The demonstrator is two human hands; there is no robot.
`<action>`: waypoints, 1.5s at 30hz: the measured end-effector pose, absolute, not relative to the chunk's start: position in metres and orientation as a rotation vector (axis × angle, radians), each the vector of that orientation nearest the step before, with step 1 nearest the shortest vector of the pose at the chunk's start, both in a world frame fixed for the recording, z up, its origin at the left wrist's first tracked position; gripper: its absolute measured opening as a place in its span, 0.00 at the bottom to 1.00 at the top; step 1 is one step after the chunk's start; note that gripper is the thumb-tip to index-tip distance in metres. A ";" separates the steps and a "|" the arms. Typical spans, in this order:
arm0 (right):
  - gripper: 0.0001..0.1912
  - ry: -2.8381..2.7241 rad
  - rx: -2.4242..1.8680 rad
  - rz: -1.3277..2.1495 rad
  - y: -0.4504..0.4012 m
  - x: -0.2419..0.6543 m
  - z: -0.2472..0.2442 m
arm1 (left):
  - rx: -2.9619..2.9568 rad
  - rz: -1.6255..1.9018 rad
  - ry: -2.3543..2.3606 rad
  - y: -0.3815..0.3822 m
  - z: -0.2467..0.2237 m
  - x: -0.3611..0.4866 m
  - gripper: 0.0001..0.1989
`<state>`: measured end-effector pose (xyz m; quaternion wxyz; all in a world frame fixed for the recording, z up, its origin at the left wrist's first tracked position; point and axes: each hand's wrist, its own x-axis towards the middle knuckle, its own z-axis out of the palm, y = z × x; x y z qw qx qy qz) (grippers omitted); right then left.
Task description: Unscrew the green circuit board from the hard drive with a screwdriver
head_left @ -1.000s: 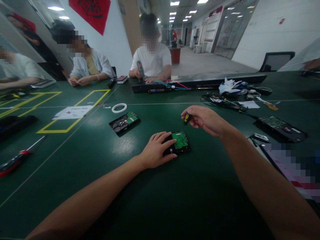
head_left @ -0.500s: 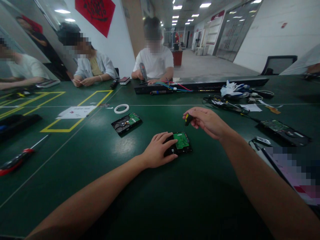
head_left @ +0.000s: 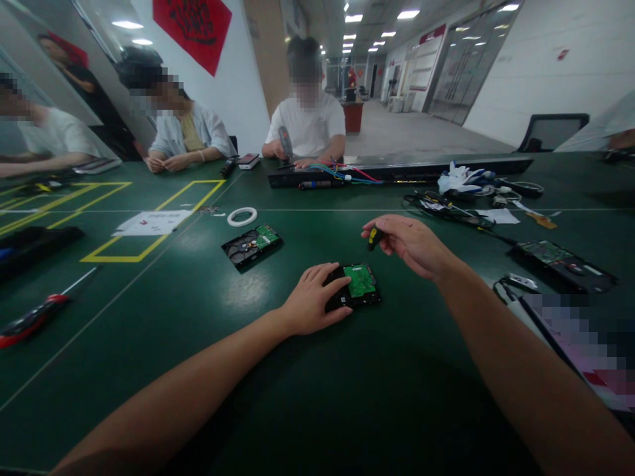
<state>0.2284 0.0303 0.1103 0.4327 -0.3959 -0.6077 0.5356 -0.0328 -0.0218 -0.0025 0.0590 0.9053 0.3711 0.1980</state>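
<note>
A hard drive point(head_left: 364, 281) with a green circuit board lies flat in front of me. My left hand point(head_left: 315, 297) grips it from the left, its thumb along the near edge and its fingers across the top, covering the drive's left part. In my right hand point(head_left: 409, 241) a small screwdriver point(head_left: 376, 237) with a black and yellow handle is pinched between thumb and fingers. Its thin shaft points down to the drive's far edge; whether the tip touches a screw is too small to tell. Another hard drive point(head_left: 252, 246) lies beyond my left hand.
On the right lie another hard drive point(head_left: 563, 264), tangled cables point(head_left: 446, 208) and gloves point(head_left: 464, 178). A red and black screwdriver point(head_left: 37, 318) is at left, with a tape roll point(head_left: 242, 216) farther back. Across the table a person point(head_left: 307, 122) holds a power tool point(head_left: 284, 142) beside a long black panel point(head_left: 411, 170).
The screwdriver has shifted very slightly and its handle looks turned a little in my right hand. My left hand and the drive beneath it stay in place.
</note>
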 end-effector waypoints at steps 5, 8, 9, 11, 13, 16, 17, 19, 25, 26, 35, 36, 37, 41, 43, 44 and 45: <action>0.10 -1.435 -0.942 1.396 0.031 0.229 0.107 | 2.736 0.598 1.130 -0.023 0.000 -0.032 0.34; 0.09 -1.437 -0.938 1.418 0.030 0.230 0.109 | 2.737 0.600 1.131 -0.023 -0.001 -0.032 0.34; 0.09 -1.453 -0.944 1.412 0.029 0.231 0.109 | 2.739 0.598 1.132 -0.023 -0.001 -0.032 0.34; 0.10 -1.505 -0.959 1.395 0.029 0.231 0.111 | 2.744 0.596 1.134 -0.022 -0.003 -0.033 0.34; 0.12 -1.570 -0.966 1.387 0.028 0.232 0.112 | 2.749 0.595 1.137 -0.022 -0.003 -0.033 0.34; 0.12 -1.614 -0.962 1.377 0.029 0.231 0.111 | 2.756 0.595 1.134 -0.022 -0.002 -0.033 0.34; 0.12 -1.605 -0.966 1.372 0.029 0.231 0.110 | 2.754 0.597 1.133 -0.022 -0.002 -0.033 0.34; 0.11 -1.561 -0.975 1.365 0.030 0.230 0.109 | 2.749 0.602 1.132 -0.023 -0.001 -0.033 0.34; 0.07 -1.454 -0.977 1.396 0.029 0.230 0.109 | 2.738 0.585 1.137 -0.024 0.001 -0.032 0.34; 0.07 -1.451 -0.978 1.409 0.028 0.230 0.110 | 2.735 0.587 1.137 -0.024 0.001 -0.032 0.34; 0.12 -1.597 -0.967 1.335 0.030 0.230 0.110 | 2.756 0.587 1.139 -0.022 -0.002 -0.033 0.34; 0.13 -1.610 -0.962 1.328 0.031 0.231 0.110 | 2.757 0.582 1.140 -0.022 -0.002 -0.033 0.34; 0.13 -1.617 -0.959 1.322 0.032 0.231 0.109 | 2.756 0.579 1.139 -0.022 -0.002 -0.033 0.34; 0.12 -1.557 -0.986 1.310 0.034 0.230 0.107 | 2.753 0.578 1.140 -0.022 -0.001 -0.033 0.34; 0.11 -1.502 -1.006 1.326 0.033 0.230 0.107 | 2.755 0.572 1.138 -0.023 -0.001 -0.033 0.34; 0.11 -1.482 -1.011 1.337 0.033 0.230 0.108 | 2.754 0.573 1.136 -0.023 -0.001 -0.033 0.34; 0.10 -1.468 -1.016 1.349 0.032 0.229 0.108 | 2.752 0.576 1.135 -0.023 -0.001 -0.033 0.34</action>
